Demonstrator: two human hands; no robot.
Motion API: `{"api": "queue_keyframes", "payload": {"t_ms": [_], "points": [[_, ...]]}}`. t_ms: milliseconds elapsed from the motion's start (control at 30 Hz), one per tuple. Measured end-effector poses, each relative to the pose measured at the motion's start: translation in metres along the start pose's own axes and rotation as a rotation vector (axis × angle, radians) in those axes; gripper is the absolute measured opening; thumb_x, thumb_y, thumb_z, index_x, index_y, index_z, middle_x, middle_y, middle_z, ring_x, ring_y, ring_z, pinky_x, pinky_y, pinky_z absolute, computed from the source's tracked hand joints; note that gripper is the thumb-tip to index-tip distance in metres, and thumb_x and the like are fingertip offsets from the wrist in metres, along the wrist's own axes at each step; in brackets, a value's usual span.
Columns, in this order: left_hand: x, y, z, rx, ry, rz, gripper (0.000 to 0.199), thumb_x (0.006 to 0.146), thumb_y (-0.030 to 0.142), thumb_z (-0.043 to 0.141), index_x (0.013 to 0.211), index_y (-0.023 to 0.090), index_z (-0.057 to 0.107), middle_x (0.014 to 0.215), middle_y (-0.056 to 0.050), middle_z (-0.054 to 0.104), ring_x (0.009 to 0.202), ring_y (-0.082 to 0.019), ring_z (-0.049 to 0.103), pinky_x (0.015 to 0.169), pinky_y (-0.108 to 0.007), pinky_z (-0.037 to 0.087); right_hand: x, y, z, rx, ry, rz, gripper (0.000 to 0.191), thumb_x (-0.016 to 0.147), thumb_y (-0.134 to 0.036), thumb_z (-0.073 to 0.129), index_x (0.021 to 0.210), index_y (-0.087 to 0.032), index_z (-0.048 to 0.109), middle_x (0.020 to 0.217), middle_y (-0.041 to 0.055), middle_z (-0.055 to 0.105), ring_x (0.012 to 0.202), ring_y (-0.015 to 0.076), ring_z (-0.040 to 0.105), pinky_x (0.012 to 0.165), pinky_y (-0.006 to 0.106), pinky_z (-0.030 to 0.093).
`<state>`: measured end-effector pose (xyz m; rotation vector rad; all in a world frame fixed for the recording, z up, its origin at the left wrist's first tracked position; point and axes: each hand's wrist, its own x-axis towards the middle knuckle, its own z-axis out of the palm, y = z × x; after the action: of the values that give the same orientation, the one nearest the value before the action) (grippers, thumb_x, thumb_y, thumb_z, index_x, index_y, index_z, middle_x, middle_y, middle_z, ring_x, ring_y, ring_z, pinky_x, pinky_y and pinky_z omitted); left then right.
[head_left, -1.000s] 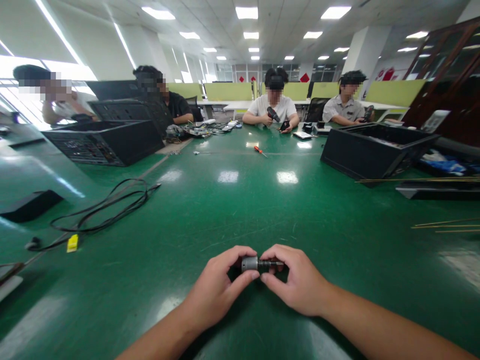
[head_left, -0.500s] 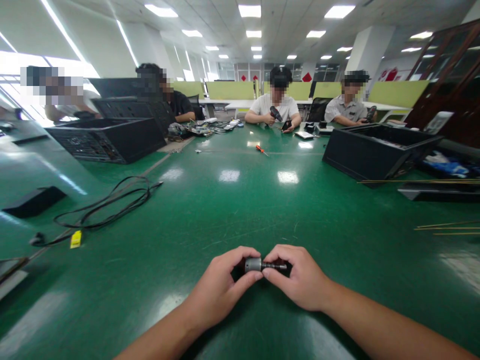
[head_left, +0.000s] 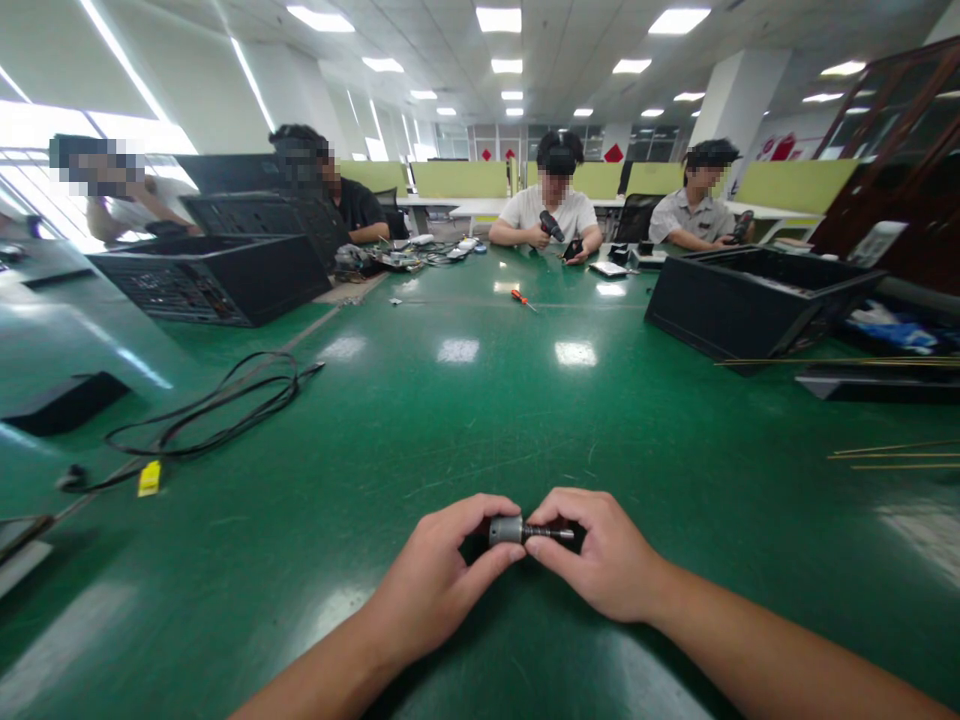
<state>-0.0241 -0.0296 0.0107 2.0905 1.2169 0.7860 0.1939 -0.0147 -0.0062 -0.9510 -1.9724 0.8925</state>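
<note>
In the head view, a small grey metal hole saw (head_left: 505, 530) lies sideways just above the green table, held between both my hands. Its short cylinder has a small hole in the side, and a thin shaft with what looks like a coiled spring points right. My left hand (head_left: 442, 570) closes thumb and fingertips around the cylinder. At the base of the shaft, the thumb and index finger of my right hand (head_left: 607, 555) pinch in from the right. The other fingers of both hands are partly hidden behind.
Black computer cases (head_left: 225, 280) stand left and right (head_left: 720, 310). A black cable (head_left: 225, 410) with a yellow tag lies at left. Farther off is an orange screwdriver (head_left: 519, 297). Thin brass-coloured rods (head_left: 892, 457) lie at right. Several people sit around, one holding a power drill (head_left: 551, 226).
My hands and the hole saw stay almost exactly where they were. The person at far left has shifted a little, with a hand now raised near the head.
</note>
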Motion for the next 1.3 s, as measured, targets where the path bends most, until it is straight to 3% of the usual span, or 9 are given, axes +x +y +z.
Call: {"api": "queue_keyframes", "payload": {"t_ms": [1300], "points": [[-0.0006, 0.0000, -0.0021, 0.017, 0.031, 0.037, 0.022, 0.088, 0.025, 0.070, 0.110, 0.029, 0.067, 0.102, 0.005, 0.075, 0.094, -0.014, 0.070, 0.085, -0.023, 0.051, -0.0009, -0.0004, -0.0012, 0.014, -0.005, -0.012, 0.004, 0.085, -0.020, 0.071, 0.081, -0.019, 0.068, 0.075, -0.0020, 0.068, 0.068, 0.0126, 0.061, 0.066, 0.024, 0.041]]}}
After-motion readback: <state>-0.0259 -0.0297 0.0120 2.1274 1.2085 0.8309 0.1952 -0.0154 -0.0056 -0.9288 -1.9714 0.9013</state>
